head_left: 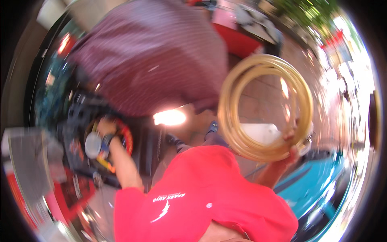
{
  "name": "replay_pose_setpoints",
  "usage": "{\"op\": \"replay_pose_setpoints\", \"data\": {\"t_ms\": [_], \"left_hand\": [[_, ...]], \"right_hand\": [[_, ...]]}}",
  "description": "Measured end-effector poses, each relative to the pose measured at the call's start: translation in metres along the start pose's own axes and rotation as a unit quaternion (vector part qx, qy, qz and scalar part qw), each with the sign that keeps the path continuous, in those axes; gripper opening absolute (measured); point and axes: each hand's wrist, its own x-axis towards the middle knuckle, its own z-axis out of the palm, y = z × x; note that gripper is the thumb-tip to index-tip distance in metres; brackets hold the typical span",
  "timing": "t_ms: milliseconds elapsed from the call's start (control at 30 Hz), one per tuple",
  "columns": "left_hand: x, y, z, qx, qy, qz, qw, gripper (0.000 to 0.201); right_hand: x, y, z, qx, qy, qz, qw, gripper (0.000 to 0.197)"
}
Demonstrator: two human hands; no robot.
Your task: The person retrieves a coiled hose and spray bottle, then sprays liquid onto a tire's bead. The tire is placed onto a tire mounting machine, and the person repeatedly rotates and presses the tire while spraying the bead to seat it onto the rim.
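A coil of yellowish, see-through hose [228, 117] hangs upright at the right, with my right hand [293, 149] closed around its lower right side. On the left, my left hand [106, 126] reaches down into a dark open box [139, 147] that holds a jumble of things. Motion smears its fingers, so whether they grip anything does not show. Beside that wrist is a round, pale lid or container [93, 145]. A red ring-shaped thing [128, 139], perhaps a coiled cable, curves around the hand.
A large maroon cover [161, 60] drapes over something bulky in front of me. A shiny teal vehicle-like panel [310, 181] stands at the lower right. Red and black items [74, 189] lie at the lower left. Behind the hose, a white object [258, 133] rests on the tiled floor.
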Motion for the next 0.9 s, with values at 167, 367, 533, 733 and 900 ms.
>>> {"op": "replay_pose_setpoints", "data": {"t_ms": [167, 367, 533, 733, 900], "left_hand": [[0.039, -0.024, 0.009, 0.233, 0.082, 0.028, 0.969, 0.028], [-0.063, 0.073, -0.066, 0.013, 0.235, -0.236, 0.943, 0.062], [-0.270, 0.403, -0.130, -0.512, 0.182, -0.007, 0.840, 0.064], [-0.477, 0.818, -0.115, -0.694, -0.569, 0.267, 0.352, 0.082], [-0.539, 1.006, -0.096, -0.712, -0.617, 0.160, 0.296, 0.101]], "right_hand": [[0.022, -0.016, -0.080, -0.029, 0.028, 0.028, 0.999, 0.064], [0.078, -0.011, -0.198, 0.042, 0.059, 0.012, 0.997, 0.080], [0.156, -0.021, -0.300, -0.046, 0.074, 0.005, 0.996, 0.073], [0.275, -0.052, -0.398, -0.195, -0.087, 0.071, 0.974, 0.039], [0.374, -0.027, -0.459, -0.321, -0.192, 0.096, 0.922, 0.039]]}}
